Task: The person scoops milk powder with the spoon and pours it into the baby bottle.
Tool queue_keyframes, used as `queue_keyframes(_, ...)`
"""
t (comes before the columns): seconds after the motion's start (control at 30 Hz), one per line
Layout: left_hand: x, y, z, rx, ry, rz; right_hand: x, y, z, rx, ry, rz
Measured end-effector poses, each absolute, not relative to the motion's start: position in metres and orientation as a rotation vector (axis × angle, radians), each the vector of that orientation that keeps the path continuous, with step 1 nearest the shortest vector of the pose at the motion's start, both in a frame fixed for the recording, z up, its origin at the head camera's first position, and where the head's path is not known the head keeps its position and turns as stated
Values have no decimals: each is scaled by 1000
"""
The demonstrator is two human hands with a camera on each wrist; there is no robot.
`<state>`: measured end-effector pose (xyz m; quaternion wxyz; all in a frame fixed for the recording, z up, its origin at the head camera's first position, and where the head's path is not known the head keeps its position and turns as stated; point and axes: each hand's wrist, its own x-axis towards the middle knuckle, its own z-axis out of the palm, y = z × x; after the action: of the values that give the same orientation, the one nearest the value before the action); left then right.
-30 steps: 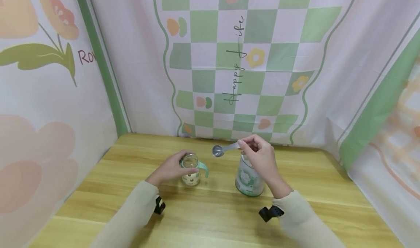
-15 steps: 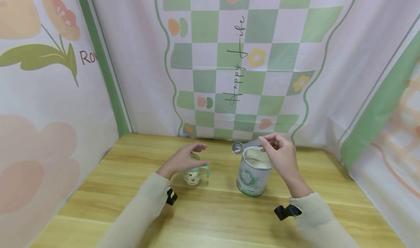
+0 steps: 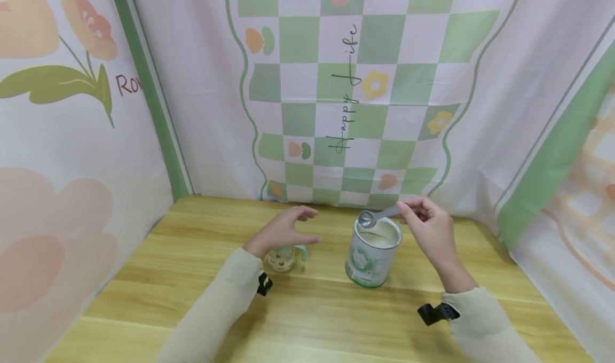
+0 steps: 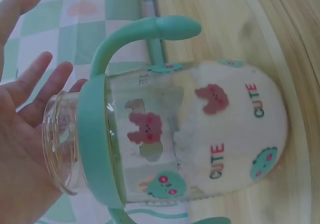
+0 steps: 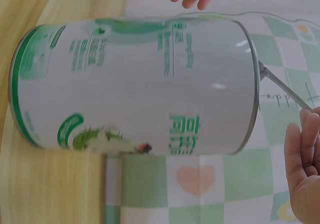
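My right hand (image 3: pixel 430 232) pinches the handle of a metal measuring spoon (image 3: pixel 367 219), whose bowl hangs over the rim of a tin of pale powder (image 3: pixel 370 264). White with green print, the tin stands upright on the table. To its left is a clear baby bottle (image 4: pixel 200 129) with a mint-green collar and handles, its neck uncapped and pale contents in its lower part. My left hand (image 3: pixel 284 230), fingers extended and thumb apart, is above and beside the bottle, partly covering it in the head view. Nothing is in its grasp.
The wooden table (image 3: pixel 307 320) reaches back to a hanging cloth (image 3: pixel 298 80) with green and white checks. More printed cloth hangs at the left and right sides. Black camera mounts (image 3: pixel 438 313) sit on both wrists.
My left hand has let go of the bottle and moved right. My right hand has carried the spoon rightward to the tin's mouth. Bottle and tin stand where they were.
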<state>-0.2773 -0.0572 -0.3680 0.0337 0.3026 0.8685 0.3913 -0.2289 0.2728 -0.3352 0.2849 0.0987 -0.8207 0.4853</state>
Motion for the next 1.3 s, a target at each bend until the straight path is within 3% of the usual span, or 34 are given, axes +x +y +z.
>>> queue_keyframes(0.73, -271, 22, -376, 1011, 2558, 1280, -222, 292, -342, 247, -2270, 1204)
queue_keyframes(0.97, -271, 43, -387, 991, 2474, 1439, -222, 291, -350, 267, -2305, 1139)
queue_keyframes(1.3, -267, 64, -392, 1163, 2232, 1737, -228, 289, -361, 349, -2320, 856)
